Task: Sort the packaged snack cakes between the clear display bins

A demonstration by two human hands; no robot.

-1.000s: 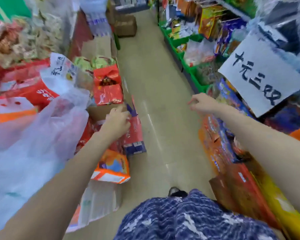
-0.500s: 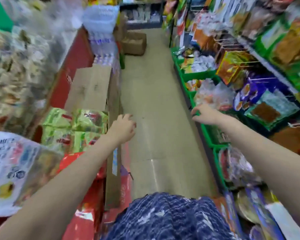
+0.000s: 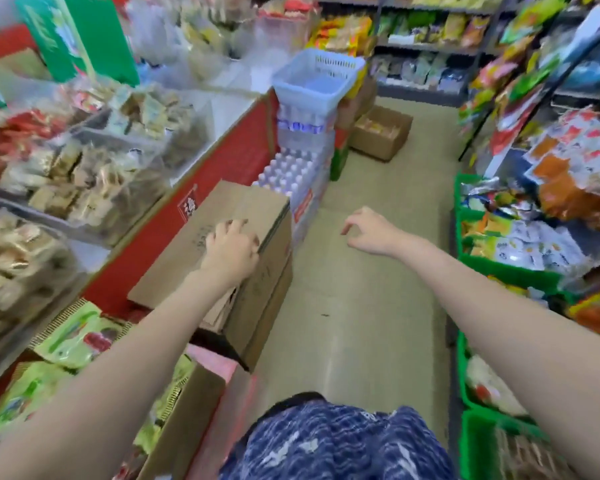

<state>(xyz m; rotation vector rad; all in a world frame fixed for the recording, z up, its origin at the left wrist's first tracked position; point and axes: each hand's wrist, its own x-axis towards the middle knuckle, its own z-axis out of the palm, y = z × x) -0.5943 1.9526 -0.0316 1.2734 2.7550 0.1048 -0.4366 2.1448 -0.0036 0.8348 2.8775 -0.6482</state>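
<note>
While walking a narrow shop aisle, seen from a head-worn camera: left hand (image 3: 232,244) resting on the top of a closed cardboard carton (image 3: 219,251), fingers curled over its aisle-side edge, nothing lifted. Right hand (image 3: 371,233) held out in the air above the tan floor (image 3: 368,299), fingers loosely curled, thumb and forefinger apart, holding nothing. Packaged snack cakes (image 3: 84,181) heaped in clear display bins (image 3: 142,174) on the left, behind a red counter front (image 3: 229,157) and well apart from both hands; wrappers pale and brown, too blurred to read. Nearer the camera on the left, green snack packets (image 3: 73,337) lying in an open box just beside the carton. Past the carton, shrink-wrapped packs of bottled water (image 3: 291,174) stacked against the counter, with a pale blue plastic basket (image 3: 317,77) perched on the taller stack. Farther down the aisle, an open brown box (image 3: 381,133) on the floor. On the right, green crates (image 3: 499,268) filled with bagged snacks below hanging rows of bright packets (image 3: 568,157). At the bottom edge, a blue-and-white patterned garment (image 3: 326,441).
</note>
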